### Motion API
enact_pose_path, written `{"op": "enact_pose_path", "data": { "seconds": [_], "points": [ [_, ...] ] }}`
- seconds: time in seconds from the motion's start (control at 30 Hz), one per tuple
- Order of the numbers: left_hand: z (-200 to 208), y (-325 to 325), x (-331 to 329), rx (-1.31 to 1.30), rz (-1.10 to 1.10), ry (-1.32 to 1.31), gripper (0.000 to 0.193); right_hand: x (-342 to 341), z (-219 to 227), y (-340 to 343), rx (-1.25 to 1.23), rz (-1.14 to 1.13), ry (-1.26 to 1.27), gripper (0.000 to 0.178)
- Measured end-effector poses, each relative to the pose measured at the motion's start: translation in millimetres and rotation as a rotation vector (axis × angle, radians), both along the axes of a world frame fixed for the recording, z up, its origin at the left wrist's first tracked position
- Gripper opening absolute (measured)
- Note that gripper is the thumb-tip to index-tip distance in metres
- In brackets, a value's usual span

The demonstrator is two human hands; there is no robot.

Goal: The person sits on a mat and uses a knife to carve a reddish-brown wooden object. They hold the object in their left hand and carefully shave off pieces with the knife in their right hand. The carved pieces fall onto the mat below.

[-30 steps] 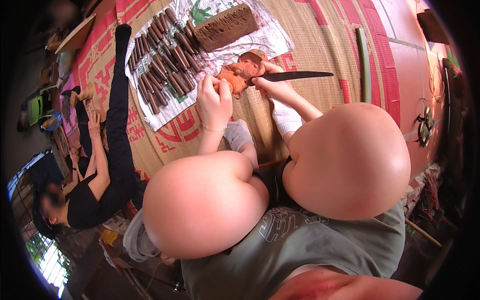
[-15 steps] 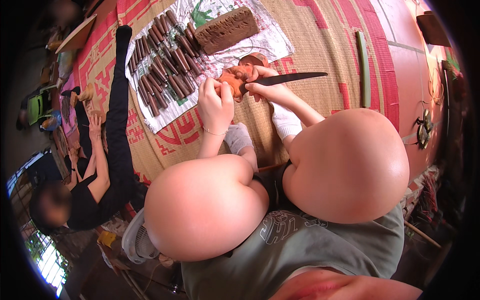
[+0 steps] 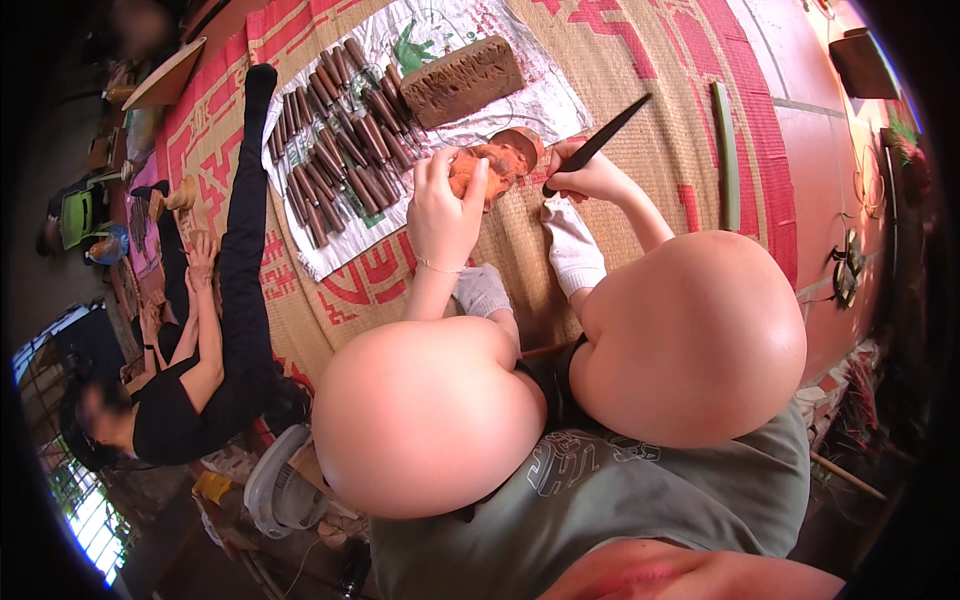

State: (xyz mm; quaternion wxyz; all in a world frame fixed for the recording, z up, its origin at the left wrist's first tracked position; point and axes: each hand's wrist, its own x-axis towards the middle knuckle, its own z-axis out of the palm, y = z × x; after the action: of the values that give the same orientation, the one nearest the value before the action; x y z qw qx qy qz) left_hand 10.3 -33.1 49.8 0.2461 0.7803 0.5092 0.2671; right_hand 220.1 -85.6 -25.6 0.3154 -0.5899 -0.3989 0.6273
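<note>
My left hand [image 3: 445, 205] is closed around a reddish-brown carved wooden figure [image 3: 508, 158], held above the mat between my feet. The fingers hide part of its left side; its rounded right end shows. In my right hand [image 3: 592, 180] is a long, dark, tapered tool like a file [image 3: 618, 128]. Its narrow tip points up and to the right, away from the figure. My right hand is just right of the carving, with a small gap between them. Beyond my left hand lie rows of carving chisels [image 3: 368, 135] with brown handles.
A white sheet [image 3: 555, 85] under the chisels also bears a rough brown block [image 3: 463, 82]. The patterned straw mat [image 3: 670, 130] carries a green strip [image 3: 727, 155] at right. At left a co-worker in black [image 3: 180, 410] sits with one leg stretched out. A fan [image 3: 282, 490] stands lower left.
My right hand has drawn away from the figure to the right, and the tool now angles upward instead of lying nearly level across. The carving is more exposed in my left hand.
</note>
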Motion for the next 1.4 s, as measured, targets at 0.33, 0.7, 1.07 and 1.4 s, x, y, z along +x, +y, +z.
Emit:
{"op": "enact_pose_path", "data": {
  "seconds": [0.33, 0.7, 1.07, 1.4],
  "points": [
    [2, 19, 65, 0.002, -0.041, 0.036, 0.039, 9, 94, 42, 0.257, 0.701, -0.955, 0.019],
    [-1, 21, 79, 0.018, -0.032, -0.015, 0.03, -8, 252, 28, 0.421, 0.564, -0.982, 0.03],
    [-6, 52, 90, -0.04, -0.041, 0.154, 0.035, -142, 300, -54, 0.743, 0.914, -0.233, 0.019],
    [-5, 55, 88, -0.053, -0.028, 0.205, 0.032, -221, 246, -84, 0.724, 0.447, -0.455, 0.015]
  ]
}}
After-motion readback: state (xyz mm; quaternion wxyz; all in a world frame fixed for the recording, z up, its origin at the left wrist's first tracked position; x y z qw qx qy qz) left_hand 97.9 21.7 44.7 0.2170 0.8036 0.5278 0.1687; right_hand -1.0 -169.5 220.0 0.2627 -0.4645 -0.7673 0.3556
